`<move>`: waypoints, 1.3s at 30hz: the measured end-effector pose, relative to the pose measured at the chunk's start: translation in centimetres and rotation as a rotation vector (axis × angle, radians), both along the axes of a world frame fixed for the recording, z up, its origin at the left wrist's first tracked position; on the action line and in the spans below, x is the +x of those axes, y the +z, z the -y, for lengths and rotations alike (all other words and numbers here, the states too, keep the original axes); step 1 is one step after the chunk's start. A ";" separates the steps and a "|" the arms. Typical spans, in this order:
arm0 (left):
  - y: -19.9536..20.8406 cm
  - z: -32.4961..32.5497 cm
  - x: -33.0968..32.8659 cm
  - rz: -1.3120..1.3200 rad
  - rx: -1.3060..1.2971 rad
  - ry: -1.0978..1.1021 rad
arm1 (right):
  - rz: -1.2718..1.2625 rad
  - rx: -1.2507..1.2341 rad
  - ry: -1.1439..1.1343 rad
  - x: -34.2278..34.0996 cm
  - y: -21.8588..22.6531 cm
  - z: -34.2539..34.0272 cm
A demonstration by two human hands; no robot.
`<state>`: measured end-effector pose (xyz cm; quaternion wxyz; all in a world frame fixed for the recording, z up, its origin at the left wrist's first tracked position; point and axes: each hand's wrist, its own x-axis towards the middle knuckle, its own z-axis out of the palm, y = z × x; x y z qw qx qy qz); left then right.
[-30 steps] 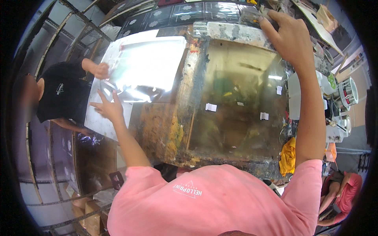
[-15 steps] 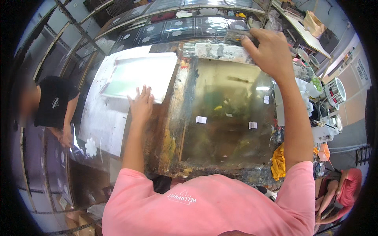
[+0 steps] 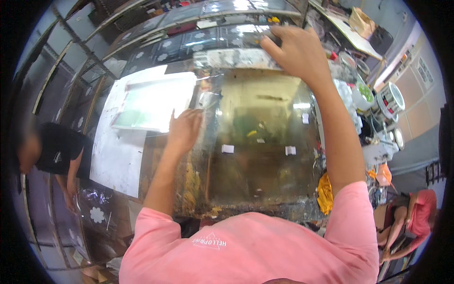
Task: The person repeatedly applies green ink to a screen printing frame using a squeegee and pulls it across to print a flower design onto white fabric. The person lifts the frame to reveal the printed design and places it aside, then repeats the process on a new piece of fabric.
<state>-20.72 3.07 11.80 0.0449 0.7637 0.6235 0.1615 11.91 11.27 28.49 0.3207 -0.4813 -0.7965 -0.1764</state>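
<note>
My left hand is by the right edge of a bright stack of glossy sheets, its fingers bent around what looks like a thin clear plastic sheet, mostly visible by glare. My right hand reaches to the far side of the work board, fingers curled and blurred, over the right end of a paint-smeared white bar. What those fingers grip is hidden. Between my arms lies a glassy, yellowish-brown board bearing small white tabs and a yellow fleck.
White paper lies beneath the stack. A yellow cloth and buckets are on the right. Flower-printed sheets line the far side. A person in black stands left; another in red sits lower right.
My left hand has moved right off the stack, and glare from a clear sheet now shows beside it. My right hand stays at the far bar. The whole view has shifted slightly.
</note>
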 end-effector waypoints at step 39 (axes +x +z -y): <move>-11.5 4.0 21.2 0.295 0.206 -0.507 | -0.044 -0.022 -0.028 -1.0 0.0 0.8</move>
